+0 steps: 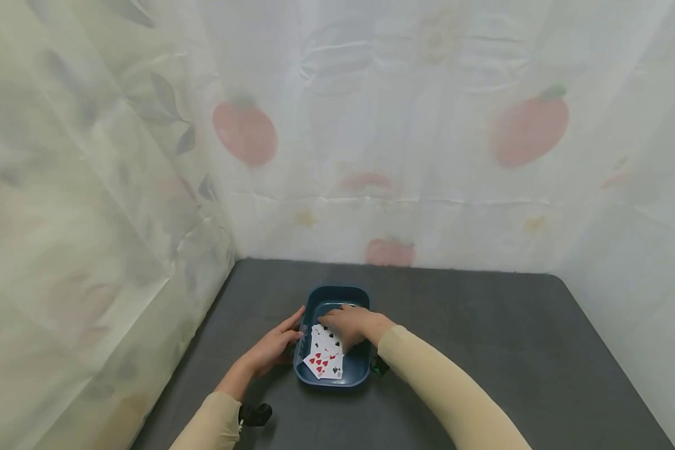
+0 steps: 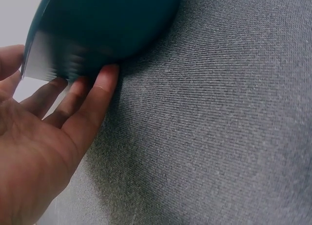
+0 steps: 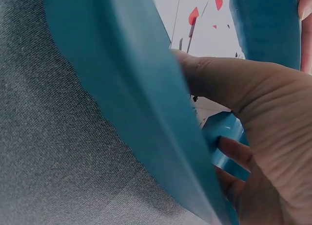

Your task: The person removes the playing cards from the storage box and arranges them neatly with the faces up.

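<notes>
A dark blue plastic tray [image 1: 360, 373] with rounded corners stands on the table, and several playing cards [image 1: 327, 360] lie overlapped inside it. Red hearts and black spades show on their faces. My left hand [image 1: 272, 347] holds the tray's left side, its thumb at the rim and its fingers against the outer wall [image 2: 97, 25]. My right hand [image 1: 355, 325] reaches into the tray over the cards. In the right wrist view its thumb [image 3: 214, 79] lies across the cards [image 3: 209, 28], with the other fingers [image 3: 235, 153] spread apart from it. The hand hides part of the cards.
The grey cloth-covered table [image 1: 484, 350] extends around the tray. A patterned translucent curtain [image 1: 427, 156] hangs behind it, and another curtain [image 1: 79, 250] borders the left edge. A black strap or device [image 1: 254, 414] sits at the left wrist.
</notes>
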`<move>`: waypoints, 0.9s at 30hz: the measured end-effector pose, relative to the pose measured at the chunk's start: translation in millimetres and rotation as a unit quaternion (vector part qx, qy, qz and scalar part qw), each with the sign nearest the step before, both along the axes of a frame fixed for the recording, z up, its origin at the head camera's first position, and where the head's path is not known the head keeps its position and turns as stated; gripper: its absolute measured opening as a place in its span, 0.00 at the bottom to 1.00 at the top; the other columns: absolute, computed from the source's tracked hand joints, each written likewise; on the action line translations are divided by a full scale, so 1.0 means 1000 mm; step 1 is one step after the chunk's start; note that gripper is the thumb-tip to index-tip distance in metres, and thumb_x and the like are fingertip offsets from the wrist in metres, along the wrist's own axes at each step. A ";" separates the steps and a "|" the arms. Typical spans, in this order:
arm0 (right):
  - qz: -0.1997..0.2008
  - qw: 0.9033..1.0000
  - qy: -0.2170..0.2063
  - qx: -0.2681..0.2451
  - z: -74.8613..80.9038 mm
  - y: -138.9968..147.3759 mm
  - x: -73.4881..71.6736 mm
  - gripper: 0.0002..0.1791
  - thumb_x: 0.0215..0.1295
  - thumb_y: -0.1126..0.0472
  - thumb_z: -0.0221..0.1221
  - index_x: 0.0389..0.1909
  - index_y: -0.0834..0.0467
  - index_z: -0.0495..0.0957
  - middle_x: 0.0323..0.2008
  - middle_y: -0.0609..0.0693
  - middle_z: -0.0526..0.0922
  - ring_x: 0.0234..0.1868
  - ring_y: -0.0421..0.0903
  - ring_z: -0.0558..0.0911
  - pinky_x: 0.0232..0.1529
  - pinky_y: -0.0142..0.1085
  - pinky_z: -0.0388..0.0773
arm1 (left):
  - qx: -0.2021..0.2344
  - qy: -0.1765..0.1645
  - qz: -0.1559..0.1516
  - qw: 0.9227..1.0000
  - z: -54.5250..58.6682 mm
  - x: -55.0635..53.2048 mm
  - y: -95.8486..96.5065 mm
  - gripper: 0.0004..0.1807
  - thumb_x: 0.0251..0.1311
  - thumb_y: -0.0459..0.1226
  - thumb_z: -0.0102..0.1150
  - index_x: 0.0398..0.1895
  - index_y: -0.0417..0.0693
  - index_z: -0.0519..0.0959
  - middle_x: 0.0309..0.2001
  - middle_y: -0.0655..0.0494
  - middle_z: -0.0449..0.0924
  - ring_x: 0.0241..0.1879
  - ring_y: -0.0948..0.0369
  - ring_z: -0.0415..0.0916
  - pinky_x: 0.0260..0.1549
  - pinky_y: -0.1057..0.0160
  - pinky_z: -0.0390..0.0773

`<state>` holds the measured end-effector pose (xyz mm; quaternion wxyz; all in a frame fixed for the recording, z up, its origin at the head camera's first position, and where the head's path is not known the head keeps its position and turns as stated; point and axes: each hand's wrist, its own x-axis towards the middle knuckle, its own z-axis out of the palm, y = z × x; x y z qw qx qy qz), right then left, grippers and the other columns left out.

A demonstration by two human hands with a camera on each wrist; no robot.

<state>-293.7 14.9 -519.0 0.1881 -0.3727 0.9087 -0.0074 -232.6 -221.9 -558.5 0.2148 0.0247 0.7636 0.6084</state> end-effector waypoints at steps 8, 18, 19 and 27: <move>0.006 1.000 0.019 0.005 0.002 0.002 0.002 0.52 0.52 0.43 0.77 0.77 0.43 0.64 0.72 0.43 0.68 0.70 0.49 0.68 0.66 0.47 0.71 | 0.007 -0.002 -0.006 1.000 0.002 0.000 0.001 0.35 0.79 0.41 0.45 0.83 0.71 0.49 0.80 0.40 0.49 0.72 0.35 0.57 0.55 0.31 0.74; 0.000 1.000 0.022 0.012 0.004 0.005 0.002 0.47 0.53 0.40 0.76 0.75 0.42 0.69 0.70 0.44 0.69 0.66 0.47 0.68 0.64 0.45 0.73 | 0.009 -0.006 -0.005 1.000 0.001 0.001 0.001 0.34 0.79 0.41 0.44 0.83 0.73 0.49 0.80 0.40 0.49 0.72 0.36 0.57 0.56 0.32 0.74; 0.000 1.000 0.022 0.010 0.004 0.006 0.002 0.47 0.53 0.40 0.76 0.74 0.42 0.69 0.70 0.44 0.69 0.66 0.47 0.69 0.64 0.45 0.73 | 0.010 -0.005 -0.006 1.000 0.001 0.001 0.001 0.35 0.79 0.41 0.44 0.83 0.73 0.49 0.80 0.40 0.49 0.72 0.36 0.58 0.56 0.32 0.74; -0.006 1.000 0.022 -0.002 0.004 0.010 0.002 0.44 0.52 0.40 0.76 0.71 0.43 0.72 0.67 0.42 0.72 0.62 0.46 0.70 0.61 0.44 0.75 | 0.006 0.001 -0.006 1.000 0.003 0.004 0.002 0.34 0.79 0.41 0.44 0.83 0.72 0.49 0.80 0.39 0.48 0.71 0.36 0.58 0.55 0.31 0.74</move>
